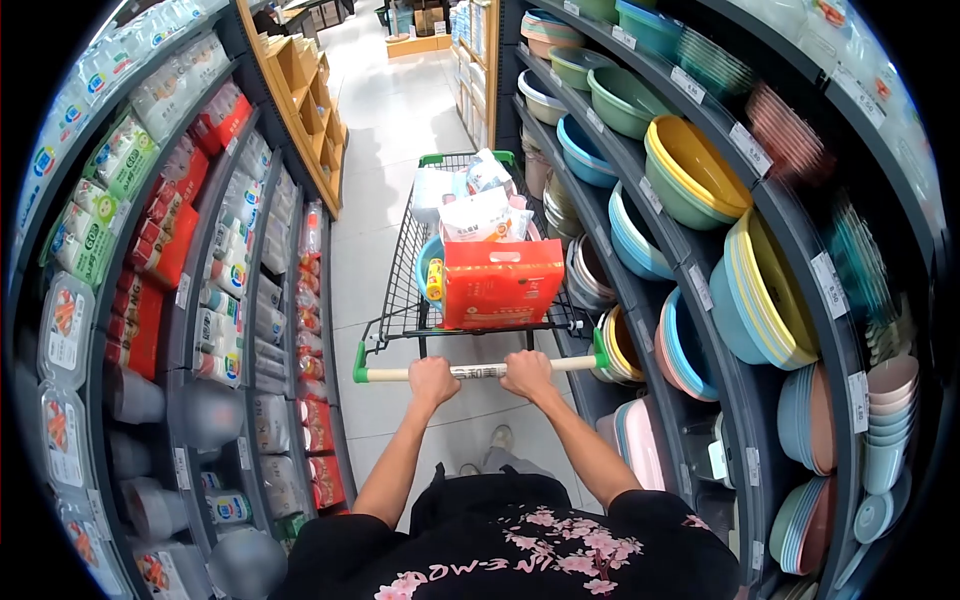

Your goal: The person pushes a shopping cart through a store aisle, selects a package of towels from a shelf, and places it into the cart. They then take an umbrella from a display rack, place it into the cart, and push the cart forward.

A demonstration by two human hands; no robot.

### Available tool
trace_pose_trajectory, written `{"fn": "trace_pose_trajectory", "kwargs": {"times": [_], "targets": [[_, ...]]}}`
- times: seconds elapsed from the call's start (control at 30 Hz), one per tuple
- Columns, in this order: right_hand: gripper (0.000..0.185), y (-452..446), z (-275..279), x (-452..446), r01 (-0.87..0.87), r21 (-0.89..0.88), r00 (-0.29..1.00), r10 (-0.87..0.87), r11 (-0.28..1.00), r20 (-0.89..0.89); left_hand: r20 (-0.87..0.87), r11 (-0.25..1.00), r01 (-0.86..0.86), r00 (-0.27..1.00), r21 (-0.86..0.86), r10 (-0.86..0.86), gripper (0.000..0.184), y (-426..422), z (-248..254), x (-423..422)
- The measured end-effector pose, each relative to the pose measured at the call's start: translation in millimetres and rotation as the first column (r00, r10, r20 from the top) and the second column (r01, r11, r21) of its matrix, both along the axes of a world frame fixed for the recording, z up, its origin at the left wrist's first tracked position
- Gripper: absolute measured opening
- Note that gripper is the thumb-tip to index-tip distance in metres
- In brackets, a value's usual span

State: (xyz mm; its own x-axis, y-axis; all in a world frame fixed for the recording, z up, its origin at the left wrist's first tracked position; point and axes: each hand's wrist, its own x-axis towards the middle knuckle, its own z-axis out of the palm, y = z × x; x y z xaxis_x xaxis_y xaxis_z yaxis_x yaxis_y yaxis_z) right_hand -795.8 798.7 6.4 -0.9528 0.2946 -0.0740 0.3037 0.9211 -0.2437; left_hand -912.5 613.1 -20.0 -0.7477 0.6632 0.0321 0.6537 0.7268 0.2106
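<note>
Both of my hands grip the cream-coloured handle (pixel 390 375) of a shopping cart. My left hand (pixel 434 381) is wrapped round it left of the middle, and my right hand (pixel 527 374) holds it right of the printed lettering. Green end pieces cap the handle. Inside the black wire basket (pixel 400 262) a large red box (pixel 503 285) stands nearest to me. Behind the box lie white packages (pixel 480 214), and at its left side a yellow item (pixel 435 279) sits by a light blue basin (pixel 423 262), partly hidden.
Shelves on the right hold stacked plastic basins (pixel 690 165), close to the cart's side. Shelves on the left carry packaged goods (pixel 88 240) and red packs (pixel 165 235). A tiled aisle (pixel 375 130) runs ahead past a wooden shelf unit (pixel 300 90).
</note>
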Motion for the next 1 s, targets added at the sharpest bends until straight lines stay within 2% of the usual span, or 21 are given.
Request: {"fn": "trace_pose_trajectory", "kwargs": {"times": [0.03, 0.67, 1.0], "targets": [[0.02, 4.4, -2.3, -4.8, -0.005, 0.008, 1.0, 0.005, 1.0, -0.005, 0.046, 0.999, -0.019, 0.999, -0.034, 0.021, 0.016, 3.8, 3.5, -3.4], [0.02, 26.3, 3.9, -62.9, -0.026, -0.026, 1.0, 0.026, 0.999, 0.0, 0.105, 0.991, -0.048, 0.993, -0.122, 0.061, 0.021, 23.3, 17.5, -53.7], [0.02, 38.3, -1.4, -81.5, -0.012, -0.036, 0.999, 0.013, 0.999, 0.029, 0.09, 0.998, -0.036, 0.995, -0.054, 0.041, 0.017, 34.2, 22.2, -68.9]]}}
